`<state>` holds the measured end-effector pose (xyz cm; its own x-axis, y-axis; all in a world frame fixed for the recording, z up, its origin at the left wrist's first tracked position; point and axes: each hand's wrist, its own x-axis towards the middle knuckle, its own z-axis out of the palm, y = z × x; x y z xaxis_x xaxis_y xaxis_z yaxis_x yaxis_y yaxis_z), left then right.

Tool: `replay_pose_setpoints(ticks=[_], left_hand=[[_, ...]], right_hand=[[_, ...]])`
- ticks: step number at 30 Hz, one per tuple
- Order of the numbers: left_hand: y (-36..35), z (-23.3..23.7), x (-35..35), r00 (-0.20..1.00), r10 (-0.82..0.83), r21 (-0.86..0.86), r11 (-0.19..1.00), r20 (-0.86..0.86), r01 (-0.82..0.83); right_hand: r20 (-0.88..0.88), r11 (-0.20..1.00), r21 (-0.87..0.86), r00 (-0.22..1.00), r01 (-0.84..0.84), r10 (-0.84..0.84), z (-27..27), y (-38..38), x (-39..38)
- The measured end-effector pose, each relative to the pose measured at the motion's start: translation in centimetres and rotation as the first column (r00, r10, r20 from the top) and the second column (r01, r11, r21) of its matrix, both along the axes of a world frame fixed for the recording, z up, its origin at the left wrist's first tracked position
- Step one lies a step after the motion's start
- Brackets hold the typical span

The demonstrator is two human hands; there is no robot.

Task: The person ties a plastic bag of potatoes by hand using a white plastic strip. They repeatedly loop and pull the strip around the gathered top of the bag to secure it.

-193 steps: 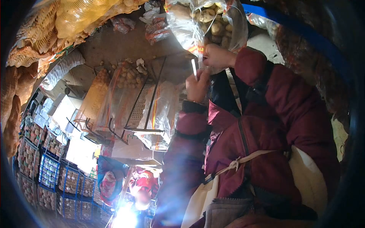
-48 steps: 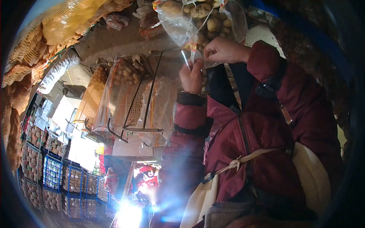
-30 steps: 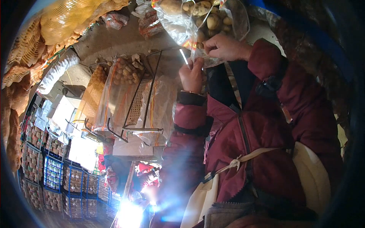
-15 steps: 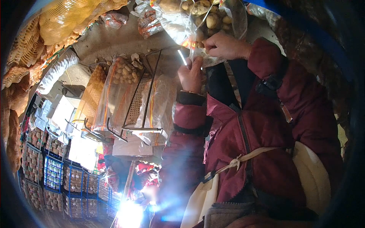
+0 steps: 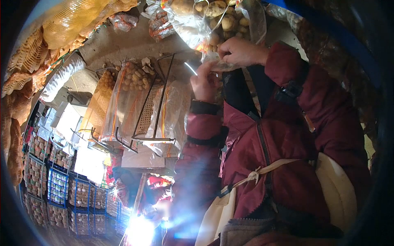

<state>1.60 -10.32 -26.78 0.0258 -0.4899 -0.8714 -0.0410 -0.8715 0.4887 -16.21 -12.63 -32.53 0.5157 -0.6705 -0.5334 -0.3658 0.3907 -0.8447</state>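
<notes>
A clear plastic bag of potatoes (image 5: 217,20) hangs at the top of the view. My right hand (image 5: 238,51) pinches the twisted neck of this bag just below the potatoes. My left hand (image 5: 204,82) is right under it, touching the bag's neck, and grips a thin white tie strip (image 5: 190,68) that sticks out to the upper left. Both arms are in maroon jacket sleeves, and a cream apron (image 5: 221,213) is tied over the jacket.
A dark metal rack (image 5: 160,106) holds clear bags, one partly filled with potatoes (image 5: 133,80). Yellow mesh sacks (image 5: 78,20) fill the upper left. Blue crates of bagged potatoes (image 5: 53,184) are stacked lower left. Another person in red (image 5: 152,194) stands below, by a bright glare.
My left hand has turned slightly, and the white tie strip has swung from nearly upright to pointing up and left. My right hand keeps its pinch on the bag's neck.
</notes>
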Motion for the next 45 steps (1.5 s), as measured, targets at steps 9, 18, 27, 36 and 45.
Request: replay_pose_setpoints(ticks=[9,18,27,36,45], left_hand=[[-0.1,-0.3,1.8,0.994,-0.068,0.040,0.997,-0.088,0.072],[-0.5,-0.8,1.2,0.969,-0.214,0.012,0.976,-0.120,0.217],[0.3,-2.7,1.9,0.924,-0.382,-0.089,0.920,0.014,0.381],[1.2,-2.9,2.3,0.948,-0.312,-0.188,0.929,0.063,0.318],[0.4,-1.7,2.1,0.961,-0.278,-0.163,0.947,0.008,0.275]], right_hand=[[0.038,0.999,0.036,0.999,-0.003,0.002,-0.2,-0.1,0.1],[-0.003,0.998,0.025,0.998,-0.057,0.057,0.1,-0.3,0.2],[0.030,0.997,-0.015,0.997,-0.076,0.076,-0.2,0.0,0.4],[0.056,0.995,0.073,0.996,-0.071,0.067,1.6,-0.8,-0.5],[-0.012,0.992,-0.123,0.999,-0.035,0.034,0.2,0.0,0.5]])
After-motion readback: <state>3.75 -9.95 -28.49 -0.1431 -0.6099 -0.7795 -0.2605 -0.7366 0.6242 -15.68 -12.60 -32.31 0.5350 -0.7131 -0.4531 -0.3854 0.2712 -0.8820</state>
